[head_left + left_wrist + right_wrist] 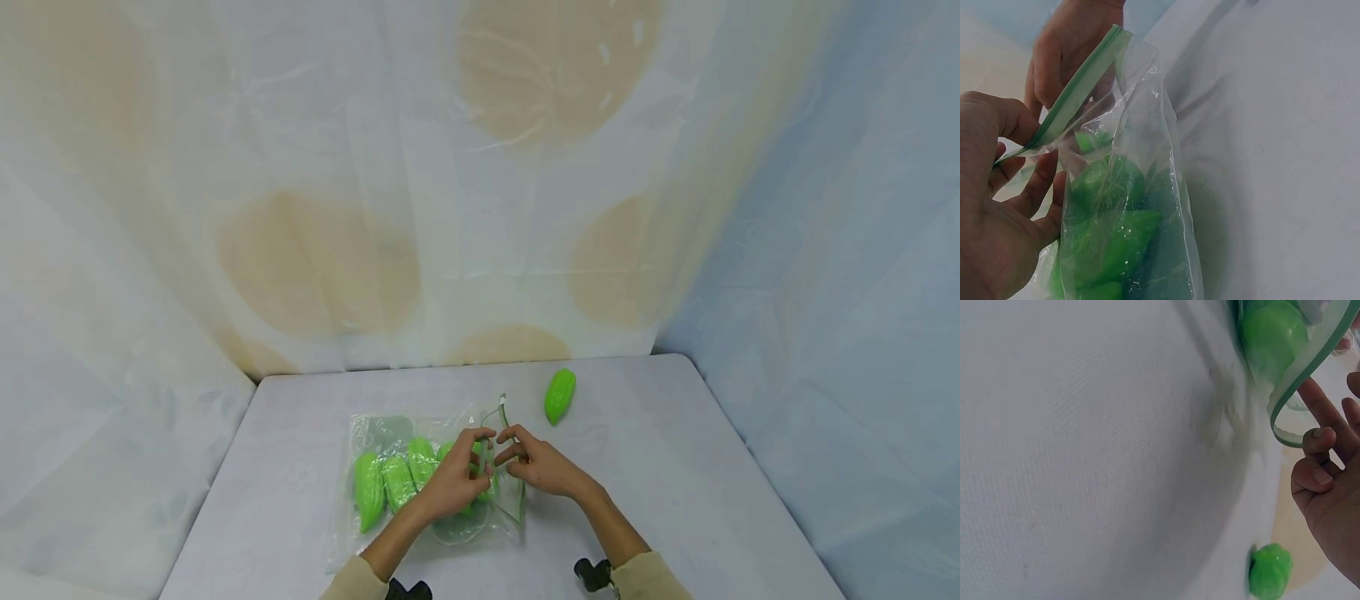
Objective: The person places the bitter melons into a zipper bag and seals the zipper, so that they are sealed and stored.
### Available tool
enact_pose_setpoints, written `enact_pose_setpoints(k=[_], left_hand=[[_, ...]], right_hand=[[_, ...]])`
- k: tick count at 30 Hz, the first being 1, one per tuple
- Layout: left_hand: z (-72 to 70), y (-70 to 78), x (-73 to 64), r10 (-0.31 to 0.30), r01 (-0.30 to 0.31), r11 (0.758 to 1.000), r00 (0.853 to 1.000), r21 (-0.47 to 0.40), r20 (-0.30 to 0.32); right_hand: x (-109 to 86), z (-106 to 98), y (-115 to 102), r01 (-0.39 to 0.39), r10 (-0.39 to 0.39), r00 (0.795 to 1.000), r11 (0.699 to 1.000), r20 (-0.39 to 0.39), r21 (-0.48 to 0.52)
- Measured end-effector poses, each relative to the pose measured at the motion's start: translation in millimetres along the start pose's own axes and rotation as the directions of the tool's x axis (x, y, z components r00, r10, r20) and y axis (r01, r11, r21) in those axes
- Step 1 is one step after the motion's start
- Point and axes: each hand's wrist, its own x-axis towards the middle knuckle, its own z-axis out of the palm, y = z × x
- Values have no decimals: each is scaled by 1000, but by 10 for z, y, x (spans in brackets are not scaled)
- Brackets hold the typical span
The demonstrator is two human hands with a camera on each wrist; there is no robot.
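A clear plastic zip bag (390, 429) with a green zip strip (1079, 87) lies on the table, several bright green, ridged, tapered gourds (369, 492) inside it. My left hand (453, 482) pinches the bag's mouth at the strip, its other fingers spread against the plastic. Across the mouth, my right hand (549, 468) has its fingers loosely bent; in the right wrist view its index finger reaches behind the strip (1310, 369). The mouth gapes toward the right hand. One more gourd (559, 396) lies outside the bag, beyond the right hand.
The table (660, 467) has a pale cover, and its far edge meets a hanging curtain (487, 250) with tan round prints. More pale sheeting (847, 333) hangs along the right side. A dark strap piece (592, 573) sits at the right wrist.
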Motion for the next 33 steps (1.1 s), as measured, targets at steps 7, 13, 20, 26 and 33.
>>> enact_pose_setpoints(k=[7, 13, 20, 26, 33], left_hand=[[36, -262, 33, 2, -1, 999, 1000, 40, -2], [18, -307, 38, 8, -9, 1000, 1000, 23, 16], [17, -283, 32, 12, -12, 1000, 1000, 28, 5], [15, -255, 35, 7, -7, 1000, 1000, 17, 0], [23, -275, 34, 4, -4, 998, 1000, 56, -5]], right_hand=[[-18, -31, -33, 1, -1, 1000, 1000, -16, -5], [-26, -81, -37, 2, -3, 999, 1000, -33, -22], [-27, -172, -17, 4, -9, 997, 998, -81, -59], [-16, -290, 30, -48, 38, 989, 997, -146, -64], [-2, -426, 149, -95, 82, 972, 994, -220, -46]])
